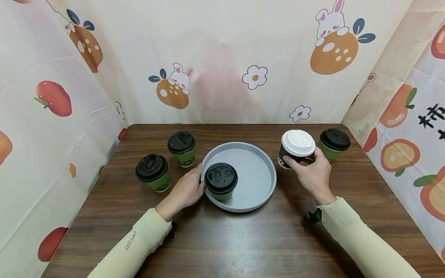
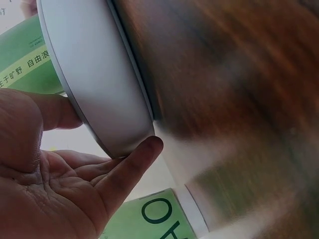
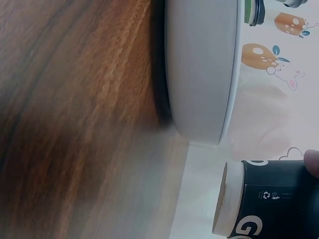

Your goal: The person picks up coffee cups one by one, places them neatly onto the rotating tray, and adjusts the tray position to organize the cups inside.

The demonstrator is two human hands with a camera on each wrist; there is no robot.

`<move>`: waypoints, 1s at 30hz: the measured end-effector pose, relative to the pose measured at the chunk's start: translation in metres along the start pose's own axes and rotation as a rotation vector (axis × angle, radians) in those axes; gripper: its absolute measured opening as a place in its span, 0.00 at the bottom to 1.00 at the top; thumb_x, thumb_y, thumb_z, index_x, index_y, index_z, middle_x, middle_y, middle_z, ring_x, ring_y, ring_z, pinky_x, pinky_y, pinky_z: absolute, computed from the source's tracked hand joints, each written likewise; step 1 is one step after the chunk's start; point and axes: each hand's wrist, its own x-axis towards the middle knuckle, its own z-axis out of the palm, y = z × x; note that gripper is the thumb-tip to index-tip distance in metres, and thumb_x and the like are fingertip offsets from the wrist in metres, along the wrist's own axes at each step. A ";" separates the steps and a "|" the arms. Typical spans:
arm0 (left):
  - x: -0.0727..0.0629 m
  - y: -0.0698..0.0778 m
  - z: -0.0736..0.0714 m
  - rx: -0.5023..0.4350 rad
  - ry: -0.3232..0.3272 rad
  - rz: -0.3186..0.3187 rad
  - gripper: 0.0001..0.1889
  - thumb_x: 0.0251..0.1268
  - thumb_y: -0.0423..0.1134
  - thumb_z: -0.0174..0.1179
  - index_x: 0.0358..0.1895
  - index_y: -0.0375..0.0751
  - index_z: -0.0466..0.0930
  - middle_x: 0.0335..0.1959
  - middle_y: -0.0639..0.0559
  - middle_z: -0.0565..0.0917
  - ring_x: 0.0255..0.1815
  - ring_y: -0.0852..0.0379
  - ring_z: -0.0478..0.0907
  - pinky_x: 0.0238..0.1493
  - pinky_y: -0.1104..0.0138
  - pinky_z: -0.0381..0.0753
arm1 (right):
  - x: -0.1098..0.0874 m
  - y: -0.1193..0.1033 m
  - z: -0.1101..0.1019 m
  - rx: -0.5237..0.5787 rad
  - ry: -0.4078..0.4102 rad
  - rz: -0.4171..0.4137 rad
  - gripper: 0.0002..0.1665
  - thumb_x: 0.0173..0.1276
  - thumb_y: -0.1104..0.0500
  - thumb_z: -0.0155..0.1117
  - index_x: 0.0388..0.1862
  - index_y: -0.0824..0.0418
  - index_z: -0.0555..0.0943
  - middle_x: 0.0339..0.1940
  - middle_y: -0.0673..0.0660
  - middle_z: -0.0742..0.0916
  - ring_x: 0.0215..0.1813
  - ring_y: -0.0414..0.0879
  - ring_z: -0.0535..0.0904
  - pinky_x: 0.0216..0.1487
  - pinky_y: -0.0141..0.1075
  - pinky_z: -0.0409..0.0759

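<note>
My left hand (image 1: 188, 187) grips the left rim of a round grey tray (image 1: 257, 173), thumb at the rim and fingers against the outer wall in the left wrist view. On the tray's left part stands a green paper cup with a black lid (image 1: 221, 181), right beside that hand. To the right of the tray, my right hand (image 1: 314, 173) holds a black paper cup with a white lid (image 1: 298, 146), thumb on its near side. The right wrist view shows this cup's bottom (image 3: 227, 199) apart from the tabletop. That hand's other fingers are mostly hidden.
Two green cups with black lids, one nearer (image 1: 153, 173) and one farther back (image 1: 182, 148), stand left of the tray. Another green cup (image 1: 333, 143) stands at the back right, just behind my right hand. A patterned curtain (image 1: 222, 46) encloses the wooden table (image 1: 236, 247).
</note>
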 end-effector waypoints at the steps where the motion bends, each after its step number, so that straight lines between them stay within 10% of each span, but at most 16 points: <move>1: 0.000 0.000 0.000 0.000 -0.001 -0.002 0.33 0.76 0.35 0.57 0.79 0.30 0.57 0.74 0.33 0.68 0.73 0.38 0.69 0.67 0.44 0.73 | 0.000 0.000 0.000 0.001 -0.004 -0.003 0.40 0.53 0.52 0.85 0.64 0.60 0.79 0.53 0.55 0.86 0.50 0.42 0.80 0.46 0.21 0.78; 30: 0.000 0.002 -0.001 -0.010 0.018 0.013 0.31 0.76 0.35 0.58 0.77 0.30 0.61 0.70 0.34 0.73 0.69 0.38 0.73 0.64 0.44 0.76 | -0.010 -0.013 0.004 0.037 -0.059 -0.092 0.39 0.50 0.55 0.87 0.61 0.58 0.82 0.49 0.53 0.88 0.47 0.35 0.80 0.48 0.25 0.77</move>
